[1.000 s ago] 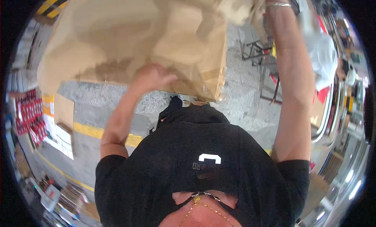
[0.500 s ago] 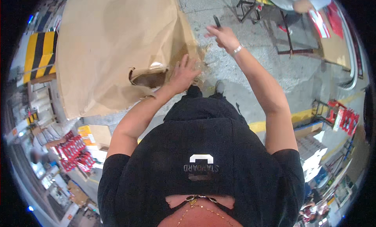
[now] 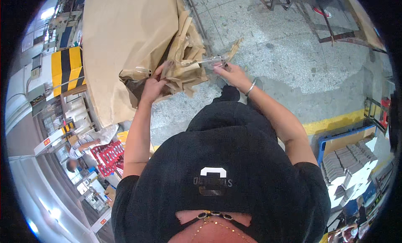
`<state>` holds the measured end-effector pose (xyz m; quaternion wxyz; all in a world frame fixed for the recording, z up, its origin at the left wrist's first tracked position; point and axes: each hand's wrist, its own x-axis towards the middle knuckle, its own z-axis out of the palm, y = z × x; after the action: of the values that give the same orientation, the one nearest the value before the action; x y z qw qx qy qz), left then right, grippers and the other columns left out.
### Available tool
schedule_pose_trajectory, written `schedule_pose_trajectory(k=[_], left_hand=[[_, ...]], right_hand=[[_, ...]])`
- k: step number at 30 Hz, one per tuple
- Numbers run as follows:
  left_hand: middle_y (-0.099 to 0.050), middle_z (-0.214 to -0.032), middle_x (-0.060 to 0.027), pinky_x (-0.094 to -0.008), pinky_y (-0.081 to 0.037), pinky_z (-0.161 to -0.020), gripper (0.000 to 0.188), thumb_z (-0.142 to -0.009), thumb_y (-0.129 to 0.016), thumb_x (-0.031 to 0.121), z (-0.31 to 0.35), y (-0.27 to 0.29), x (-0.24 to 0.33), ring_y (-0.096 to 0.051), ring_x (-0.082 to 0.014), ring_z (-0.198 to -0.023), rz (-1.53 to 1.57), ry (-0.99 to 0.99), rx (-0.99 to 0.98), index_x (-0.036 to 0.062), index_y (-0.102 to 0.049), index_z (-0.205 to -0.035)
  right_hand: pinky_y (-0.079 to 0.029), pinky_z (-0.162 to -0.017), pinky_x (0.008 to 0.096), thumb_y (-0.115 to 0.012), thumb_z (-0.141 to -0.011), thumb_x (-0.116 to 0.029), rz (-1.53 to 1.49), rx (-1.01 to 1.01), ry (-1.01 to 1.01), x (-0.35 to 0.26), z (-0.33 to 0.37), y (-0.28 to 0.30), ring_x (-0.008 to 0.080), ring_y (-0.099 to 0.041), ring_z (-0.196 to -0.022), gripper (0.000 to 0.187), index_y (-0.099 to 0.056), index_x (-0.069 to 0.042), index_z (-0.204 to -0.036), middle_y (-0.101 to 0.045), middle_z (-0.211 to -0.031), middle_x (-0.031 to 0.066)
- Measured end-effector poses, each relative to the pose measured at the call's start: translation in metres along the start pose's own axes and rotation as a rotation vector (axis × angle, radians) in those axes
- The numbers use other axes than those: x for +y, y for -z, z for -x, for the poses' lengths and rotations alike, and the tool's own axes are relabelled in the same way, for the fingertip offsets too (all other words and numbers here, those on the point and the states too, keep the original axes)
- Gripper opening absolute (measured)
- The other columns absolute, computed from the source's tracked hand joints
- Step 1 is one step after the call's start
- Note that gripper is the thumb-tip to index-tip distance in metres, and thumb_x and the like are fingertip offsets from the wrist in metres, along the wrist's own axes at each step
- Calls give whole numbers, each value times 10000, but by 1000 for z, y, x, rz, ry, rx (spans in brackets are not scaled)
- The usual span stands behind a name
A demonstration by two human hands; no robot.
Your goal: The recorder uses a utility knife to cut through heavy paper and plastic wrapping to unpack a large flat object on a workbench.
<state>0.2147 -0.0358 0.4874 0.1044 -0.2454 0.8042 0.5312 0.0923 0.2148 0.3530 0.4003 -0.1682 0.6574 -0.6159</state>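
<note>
A large sheet of brown wrapping paper [image 3: 125,29] covers a big block-like load in front of me, to the left. At its near right corner the paper is torn and crumpled, with a dark opening underneath. My left hand [image 3: 153,89] grips the torn edge there, its fingertips partly hidden by the folds. My right hand [image 3: 234,77] pinches a stretched strip of clear tape [image 3: 212,62], which has scraps of brown paper stuck to it and runs back to the crumpled corner. A small dark bit shows at my right fingers; I cannot make out what it is.
Beyond the load's left side is a yellow-and-black striped panel [image 3: 67,71]. Stacked grey pieces [image 3: 349,159] in a blue-edged holder stand at the right. Dark metal frames [image 3: 331,29] stand far right. A person [image 3: 79,148] is by red items [image 3: 109,158] at the left.
My left hand has moved left onto the torn edge. My right hand came down and in, and now pulls on the tape. The paper corner has been torn and bunched up.
</note>
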Motion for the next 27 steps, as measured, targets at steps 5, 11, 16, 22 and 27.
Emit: schedule_pose_trajectory(k=[5, 11, 16, 22, 27], left_hand=[[-406, -1358, -36, -268, -275, -1032, 625, -717, -493, 16, -2, -21, 6, -372, -153, -1250, 99, -78, -12, 70, -395, -1332], [-605, -1115, -76, -260, -414, -857, 487, -810, -527, 193, -4, -15, -37, -560, -158, -1012, -79, 95, 183, 28, -459, -1263], [-647, -990, -97, -284, -447, -782, 420, -828, -529, 204, -3, -14, -39, -589, -147, -879, -190, -134, 335, -20, -507, -1183], [-647, -954, -82, -267, -472, -739, 303, -829, -519, 109, 11, 16, -56, -591, -131, -873, 329, -49, 406, -31, -570, -1093], [-587, -1100, -86, -290, -488, -776, 350, -820, -555, 111, 19, 26, -53, -580, -198, -973, 520, -47, 628, 0, -518, -1150]], right_hand=[[-452, -824, 313, -728, -660, -463, -114, -158, 233, -37, -10, -20, 230, -615, -896, 694, -544, 13, -1131, -644, -977, 136], [-478, -747, 347, -728, -648, -342, 101, -148, 233, -37, -30, -53, 254, -627, -835, 547, -588, -13, -1061, -638, -929, 183], [-477, -630, 337, -693, -681, -277, 176, -67, 223, -28, -32, -37, 239, -618, -662, 372, -622, 0, -919, -642, -751, 153], [-459, -606, 289, -675, -751, -317, -210, -527, 49, -49, -16, -27, 126, -556, -637, 298, -641, -55, -890, -633, -703, 31], [-489, -706, 378, -662, -731, -345, 548, -109, 512, -44, -32, -42, 273, -610, -843, 342, -634, -117, -985, -592, -1036, 94]])
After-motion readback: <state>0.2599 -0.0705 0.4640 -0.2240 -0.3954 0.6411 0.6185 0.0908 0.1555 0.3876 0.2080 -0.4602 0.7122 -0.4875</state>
